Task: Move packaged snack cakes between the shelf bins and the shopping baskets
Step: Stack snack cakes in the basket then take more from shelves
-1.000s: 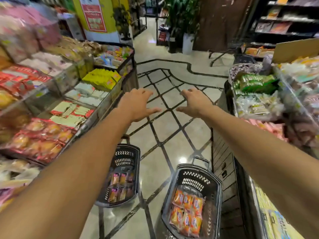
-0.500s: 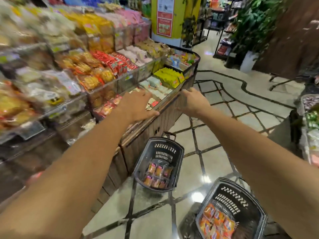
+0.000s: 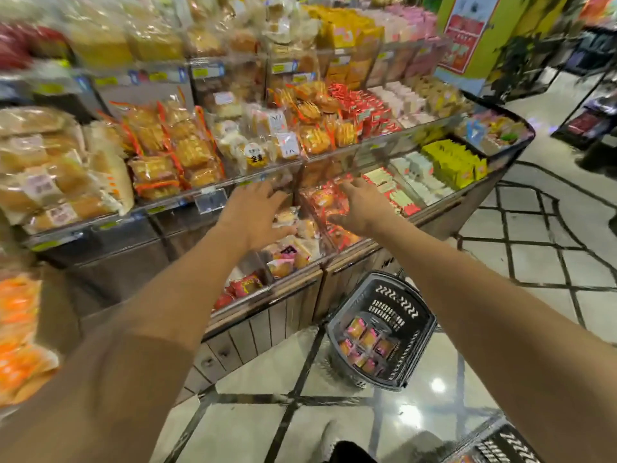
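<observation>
Both arms out toward the shelf, mid-frame. Left hand (image 3: pixel 255 212) hovers w/ fingers spread and relaxed, holding nothing, above a low bin (image 3: pixel 293 248) of clear-wrapped cakes (image 3: pixel 287 217). Can't tell if the fingertips touch the wrappers. Right hand (image 3: pixel 359 203) likewise loose and spread, nothing in it, over the next bin to the right, the one w/ red-wrapped cakes (image 3: pixel 322 198). A clear divider separates the two bins, so one hand per bin. Looks like a two-handed pick is being set up, prob. one pack each.

Basket (image 3: pixel 414 315) stands on the floor right of centre, lower frame, close against the shelf base. It holds pink-wrapped cakes (image 3: pixel 365 345) laid in rows on its bottom. Placement makes sense: just below the bins, short drop from hand to basket. 2nd basket (image 3: pixel 500 444) only partly in view at the bottom right corner; contents not readable.

Judgement: reach stage, grasp not yet made. Wrappers are slick film and packed loosely, so a pinch on a wrapper edge may drag neighbours along.

Upper shelf tiers, left and top of frame, blurred; bagged buns (image 3: pixel 43 168) there, not involved.
</observation>
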